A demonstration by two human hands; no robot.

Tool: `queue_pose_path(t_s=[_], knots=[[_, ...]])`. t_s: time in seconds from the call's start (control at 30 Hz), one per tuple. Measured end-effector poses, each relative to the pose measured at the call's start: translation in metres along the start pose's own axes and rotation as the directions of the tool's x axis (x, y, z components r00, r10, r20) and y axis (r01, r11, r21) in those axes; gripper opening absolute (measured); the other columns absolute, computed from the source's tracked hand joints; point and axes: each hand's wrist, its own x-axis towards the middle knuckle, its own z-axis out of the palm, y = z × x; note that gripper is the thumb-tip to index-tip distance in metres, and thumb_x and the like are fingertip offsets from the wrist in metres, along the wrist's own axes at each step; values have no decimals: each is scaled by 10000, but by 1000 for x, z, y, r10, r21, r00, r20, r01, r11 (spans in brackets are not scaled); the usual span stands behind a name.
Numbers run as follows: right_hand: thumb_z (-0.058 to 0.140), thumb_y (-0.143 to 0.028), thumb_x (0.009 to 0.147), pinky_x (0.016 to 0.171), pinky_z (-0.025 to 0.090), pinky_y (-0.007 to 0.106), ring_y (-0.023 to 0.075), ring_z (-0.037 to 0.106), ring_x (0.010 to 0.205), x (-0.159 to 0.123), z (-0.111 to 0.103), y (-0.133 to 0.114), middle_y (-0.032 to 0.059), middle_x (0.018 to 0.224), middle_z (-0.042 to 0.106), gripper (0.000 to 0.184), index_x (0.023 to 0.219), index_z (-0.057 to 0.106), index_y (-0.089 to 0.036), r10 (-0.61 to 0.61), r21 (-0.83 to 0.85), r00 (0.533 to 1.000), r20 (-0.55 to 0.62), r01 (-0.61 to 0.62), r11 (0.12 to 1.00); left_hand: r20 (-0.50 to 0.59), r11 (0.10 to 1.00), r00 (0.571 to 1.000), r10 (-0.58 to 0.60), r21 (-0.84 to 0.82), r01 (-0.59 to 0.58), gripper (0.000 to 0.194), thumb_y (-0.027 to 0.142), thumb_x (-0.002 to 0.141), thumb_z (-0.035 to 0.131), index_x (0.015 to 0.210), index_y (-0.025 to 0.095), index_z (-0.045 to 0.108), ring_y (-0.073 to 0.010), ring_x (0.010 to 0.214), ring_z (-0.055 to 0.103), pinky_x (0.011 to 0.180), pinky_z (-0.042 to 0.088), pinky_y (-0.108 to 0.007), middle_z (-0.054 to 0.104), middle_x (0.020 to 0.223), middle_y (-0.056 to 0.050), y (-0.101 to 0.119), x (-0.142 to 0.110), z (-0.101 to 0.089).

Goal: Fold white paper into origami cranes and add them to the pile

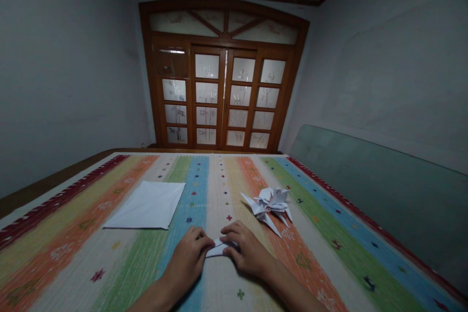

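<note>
A small piece of folded white paper [216, 249] lies low over the striped tablecloth, near the middle of the table's front. My left hand [190, 253] pinches its left end between thumb and fingers. On the right end, my right hand [245, 248] is closed, its thumb below and its fingers above, covering that part of the paper. Left of my hands rests a stack of flat white paper [148, 207]. To the right sits a cluster of folded white paper figures [269, 204] with pointed tips.
The colourful striped tablecloth [223, 180] covers the table. Along the right side stands a pale green padded backrest [365, 170]. Wooden doors with glass panes [239, 92] close off the far end, between light walls.
</note>
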Motion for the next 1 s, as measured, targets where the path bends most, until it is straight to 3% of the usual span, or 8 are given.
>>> queue_pose_path(t_s=[0.17,0.4,0.6,1.0], knots=[[675,-161,879,1050,460,436,261,559,1169,0,1,0,89,1199,703,220,1071,764,-223,-28,-49,999,26,29,998,-8,992,995,96,88,-95,274,76,953,512,935,225,741,-240,906,601,791,470,-341,667,941,-73,-4,-3,3],[767,-60,737,965,491,369,218,626,1037,7,13,10,61,1060,714,200,873,769,-207,76,110,995,-70,-68,992,-19,995,999,-28,97,30,154,179,959,563,911,213,706,-249,910,634,816,479,-349,663,952,-71,-3,0,3],[740,-14,732,959,478,346,205,625,1026,9,14,8,55,1031,699,197,816,744,-191,66,123,996,-65,-58,991,33,997,997,-67,49,65,136,214,954,593,841,199,669,-246,911,638,818,488,-346,647,950,-70,3,2,-4],[680,54,687,970,459,329,188,602,1001,9,9,0,42,1020,605,265,812,704,-179,76,122,996,-43,-70,990,77,995,993,87,33,-90,164,95,947,525,929,203,648,-252,970,618,851,487,-350,678,1007,-69,-2,3,4]])
